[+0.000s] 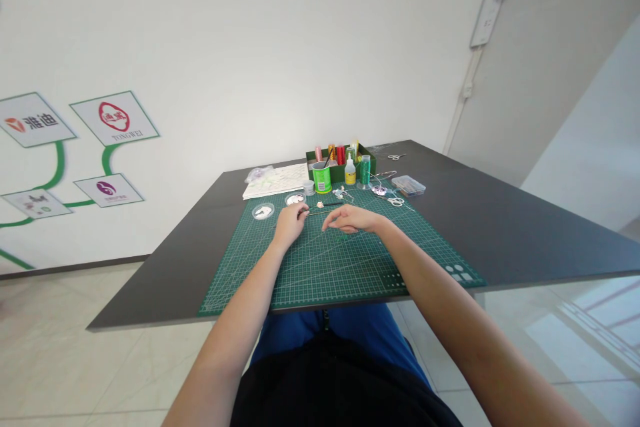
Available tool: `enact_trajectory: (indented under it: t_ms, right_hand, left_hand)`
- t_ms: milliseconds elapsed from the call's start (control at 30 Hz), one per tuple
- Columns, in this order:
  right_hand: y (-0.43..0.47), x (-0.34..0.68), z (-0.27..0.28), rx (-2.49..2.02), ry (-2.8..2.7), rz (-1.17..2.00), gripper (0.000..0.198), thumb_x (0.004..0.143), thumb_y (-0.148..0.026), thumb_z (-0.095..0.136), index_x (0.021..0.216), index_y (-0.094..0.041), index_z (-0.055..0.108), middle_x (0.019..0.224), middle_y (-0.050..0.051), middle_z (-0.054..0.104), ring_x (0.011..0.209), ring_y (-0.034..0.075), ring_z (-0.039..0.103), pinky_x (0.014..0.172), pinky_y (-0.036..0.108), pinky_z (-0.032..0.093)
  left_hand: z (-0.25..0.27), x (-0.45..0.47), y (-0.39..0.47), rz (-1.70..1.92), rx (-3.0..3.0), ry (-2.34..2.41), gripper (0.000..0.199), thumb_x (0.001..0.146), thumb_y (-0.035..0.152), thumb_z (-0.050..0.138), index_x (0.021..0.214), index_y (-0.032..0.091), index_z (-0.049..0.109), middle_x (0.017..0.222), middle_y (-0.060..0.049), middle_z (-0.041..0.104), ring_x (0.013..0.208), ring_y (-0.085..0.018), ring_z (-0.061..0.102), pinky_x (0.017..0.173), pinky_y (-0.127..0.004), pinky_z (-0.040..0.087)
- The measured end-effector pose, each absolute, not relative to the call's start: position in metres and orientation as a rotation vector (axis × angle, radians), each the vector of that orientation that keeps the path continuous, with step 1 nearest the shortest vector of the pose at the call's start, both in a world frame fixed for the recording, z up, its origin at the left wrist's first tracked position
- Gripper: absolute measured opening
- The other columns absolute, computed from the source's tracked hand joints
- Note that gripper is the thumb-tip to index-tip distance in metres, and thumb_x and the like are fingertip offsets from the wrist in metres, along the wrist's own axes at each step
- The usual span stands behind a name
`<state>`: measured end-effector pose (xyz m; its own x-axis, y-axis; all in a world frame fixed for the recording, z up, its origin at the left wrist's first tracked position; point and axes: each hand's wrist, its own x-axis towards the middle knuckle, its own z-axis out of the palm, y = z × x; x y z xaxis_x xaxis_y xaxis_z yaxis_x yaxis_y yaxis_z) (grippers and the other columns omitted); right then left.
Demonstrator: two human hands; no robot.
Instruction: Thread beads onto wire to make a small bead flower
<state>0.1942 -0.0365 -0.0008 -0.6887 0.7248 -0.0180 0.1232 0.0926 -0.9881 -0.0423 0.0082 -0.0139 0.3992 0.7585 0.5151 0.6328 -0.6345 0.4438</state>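
My left hand (291,221) is at the middle of the green cutting mat (320,267), its fingertips pinched together on the left end of a thin, pale-brown strand (320,213). Whether the strand is wire or thread, I cannot tell. Just right of it, my right hand (353,219) hovers palm down with its fingers bent and apart, and nothing shows in them. Beyond my hands lie a dark slim rod (331,204) and a small pinkish piece (320,205). Two shallow round dishes, one a clear dish (263,211) with white pieces, are by my left hand.
At the back stand a bright green can (323,177), a glue bottle (350,172), a green thread spool (365,170) and a green box (373,163) of spools. Scissors (395,201) and a clear plastic case (409,185) are at right; white quilted sheets (277,180) at left.
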Motion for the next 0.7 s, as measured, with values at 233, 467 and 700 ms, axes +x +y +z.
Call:
enact_trajectory:
  t_ms: [233, 467, 700]
  right_hand:
    - [-0.041, 0.195, 0.004, -0.69, -1.788, 1.673, 0.036, 0.089, -0.032, 0.068, 0.114, -0.007, 0.069, 0.04, -0.012, 0.037, 0.036, 0.005, 0.025, 0.041, 0.021, 0.019]
    - [-0.041, 0.196, 0.003, -0.684, -1.722, 1.645, 0.038, 0.088, -0.03, 0.067, 0.116, -0.005, 0.068, 0.04, -0.012, 0.036, 0.037, 0.005, 0.023, 0.042, 0.021, 0.019]
    - [-0.043, 0.194, 0.004, -0.675, -1.65, 1.647, 0.043, 0.086, -0.027, 0.068, 0.122, -0.006, 0.066, 0.038, -0.012, 0.036, 0.037, 0.006, 0.021, 0.042, 0.022, 0.019]
  left_hand:
    - [-0.017, -0.037, 0.002, 0.935, 2.578, 1.168, 0.014, 0.089, 0.016, 0.06, 0.093, 0.021, 0.072, 0.087, -0.005, 0.072, 0.076, -0.019, 0.063, 0.072, -0.03, 0.046]
    - [-0.014, -0.032, -0.005, 0.833, 2.605, 1.047, 0.014, 0.088, 0.014, 0.06, 0.09, 0.02, 0.073, 0.09, -0.004, 0.073, 0.081, -0.018, 0.065, 0.077, -0.028, 0.047]
    - [-0.016, -0.03, -0.005, 0.762, 2.598, 1.04, 0.015, 0.088, 0.014, 0.063, 0.095, 0.021, 0.075, 0.096, -0.005, 0.075, 0.084, -0.019, 0.068, 0.082, -0.03, 0.049]
